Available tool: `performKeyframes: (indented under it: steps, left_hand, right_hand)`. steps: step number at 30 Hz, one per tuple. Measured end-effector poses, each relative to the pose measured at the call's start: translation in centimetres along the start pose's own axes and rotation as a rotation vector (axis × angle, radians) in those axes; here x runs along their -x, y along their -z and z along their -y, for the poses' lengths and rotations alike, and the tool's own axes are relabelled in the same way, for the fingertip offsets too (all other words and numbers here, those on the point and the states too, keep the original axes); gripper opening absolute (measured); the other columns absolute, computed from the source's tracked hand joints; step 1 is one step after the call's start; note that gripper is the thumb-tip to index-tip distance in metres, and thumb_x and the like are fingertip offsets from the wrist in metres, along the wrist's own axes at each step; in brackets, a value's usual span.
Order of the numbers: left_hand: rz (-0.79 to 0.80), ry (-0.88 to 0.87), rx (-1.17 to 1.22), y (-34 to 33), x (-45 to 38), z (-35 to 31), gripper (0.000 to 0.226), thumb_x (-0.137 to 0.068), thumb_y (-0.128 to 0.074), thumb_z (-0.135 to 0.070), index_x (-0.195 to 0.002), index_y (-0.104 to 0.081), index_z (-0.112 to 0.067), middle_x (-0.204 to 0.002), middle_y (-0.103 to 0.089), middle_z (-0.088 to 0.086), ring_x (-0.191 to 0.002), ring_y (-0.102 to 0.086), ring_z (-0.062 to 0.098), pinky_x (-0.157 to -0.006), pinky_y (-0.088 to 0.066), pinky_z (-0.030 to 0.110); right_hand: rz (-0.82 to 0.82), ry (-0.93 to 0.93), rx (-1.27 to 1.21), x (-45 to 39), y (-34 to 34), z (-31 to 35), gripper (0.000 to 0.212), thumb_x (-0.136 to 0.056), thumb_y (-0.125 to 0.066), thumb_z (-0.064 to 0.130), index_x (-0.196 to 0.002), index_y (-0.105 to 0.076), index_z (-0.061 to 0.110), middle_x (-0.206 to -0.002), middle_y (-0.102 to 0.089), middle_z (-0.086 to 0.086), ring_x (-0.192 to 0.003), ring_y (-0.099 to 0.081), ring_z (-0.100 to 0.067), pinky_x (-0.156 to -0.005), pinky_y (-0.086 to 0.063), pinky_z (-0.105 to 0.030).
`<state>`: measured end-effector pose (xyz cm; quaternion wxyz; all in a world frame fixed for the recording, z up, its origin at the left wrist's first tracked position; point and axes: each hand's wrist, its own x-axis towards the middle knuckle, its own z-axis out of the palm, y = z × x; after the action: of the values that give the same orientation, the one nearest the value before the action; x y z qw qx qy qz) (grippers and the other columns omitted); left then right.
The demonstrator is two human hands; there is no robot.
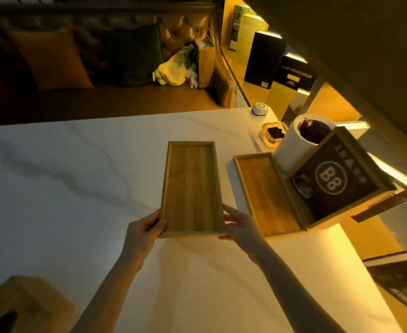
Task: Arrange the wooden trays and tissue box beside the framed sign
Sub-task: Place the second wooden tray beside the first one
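Observation:
An empty wooden tray lies lengthwise at the middle of the white table. My left hand grips its near left corner and my right hand grips its near right corner. A second wooden tray rests to its right, touching the base of the framed sign, a dark board marked "B8" in a wooden frame. The wooden tissue box stands at the near left corner of the table, apart from both hands.
Behind the sign stands a white cylindrical holder, with a glass ashtray and a small white device beyond it. A leather sofa with cushions and bags lies past the table's far edge. Boxes line a lit shelf at right.

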<state>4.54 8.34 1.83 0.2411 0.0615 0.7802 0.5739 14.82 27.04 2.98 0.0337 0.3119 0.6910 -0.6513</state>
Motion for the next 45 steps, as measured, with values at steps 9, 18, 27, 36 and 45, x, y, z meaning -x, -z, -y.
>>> performKeyframes:
  steps: [9,18,27,36,45]
  left_hand:
    - [0.000,0.035,-0.086,-5.6,-0.6,1.6,0.029,-0.084,-0.053,-0.004,-0.113,-0.058,-0.009,-0.082,-0.063,-0.010,-0.084,-0.061,0.013,-0.085,-0.049,0.031]
    - [0.013,0.029,-0.184,-7.4,-1.8,2.2,0.031,-0.084,-0.053,-0.005,-0.115,-0.055,-0.005,-0.081,-0.060,-0.013,-0.087,-0.060,0.017,-0.080,-0.046,0.024]
    - [0.009,0.026,-0.361,-8.0,-2.3,3.9,0.037,-0.083,-0.057,-0.007,-0.119,-0.052,-0.003,-0.115,-0.062,0.020,-0.102,-0.059,0.031,-0.090,-0.046,0.034]
    - [-0.036,0.010,-0.514,-9.2,-2.2,5.1,0.036,-0.083,-0.057,-0.009,-0.118,-0.054,-0.004,-0.108,-0.062,0.023,-0.098,-0.059,0.033,-0.084,-0.042,0.030]
    - [-0.041,-0.048,-0.599,-9.2,-2.1,5.7,0.039,-0.082,-0.059,-0.015,-0.119,-0.053,-0.003,-0.102,-0.062,0.023,-0.091,-0.060,0.032,-0.077,-0.041,0.026]
  right_hand:
    - [-0.010,-0.091,0.039,-1.3,4.3,-3.6,0.049,-0.084,-0.057,-0.001,-0.128,-0.048,0.017,-0.097,-0.061,0.003,-0.087,-0.061,-0.016,-0.072,-0.056,-0.029]
    - [-0.026,-0.094,0.032,-2.5,5.7,-5.1,0.052,-0.084,-0.057,-0.002,-0.131,-0.044,0.015,-0.098,-0.058,0.002,-0.092,-0.059,-0.019,-0.066,-0.055,-0.023]
    - [-0.170,0.047,0.394,-2.5,4.7,-6.4,0.040,-0.090,-0.051,0.010,-0.130,-0.046,0.016,-0.110,-0.063,-0.001,-0.099,-0.059,-0.019,-0.075,-0.046,-0.021]
    - [-0.304,0.064,0.659,-2.4,3.3,-8.4,0.033,-0.090,-0.049,0.006,-0.122,-0.052,0.014,-0.102,-0.067,-0.012,-0.090,-0.063,-0.027,-0.070,-0.053,-0.031]
    - [-0.310,0.191,0.812,-1.9,3.1,-9.6,0.032,-0.088,-0.054,0.005,-0.119,-0.054,0.008,-0.106,-0.068,-0.014,-0.091,-0.063,-0.029,-0.070,-0.055,-0.034]
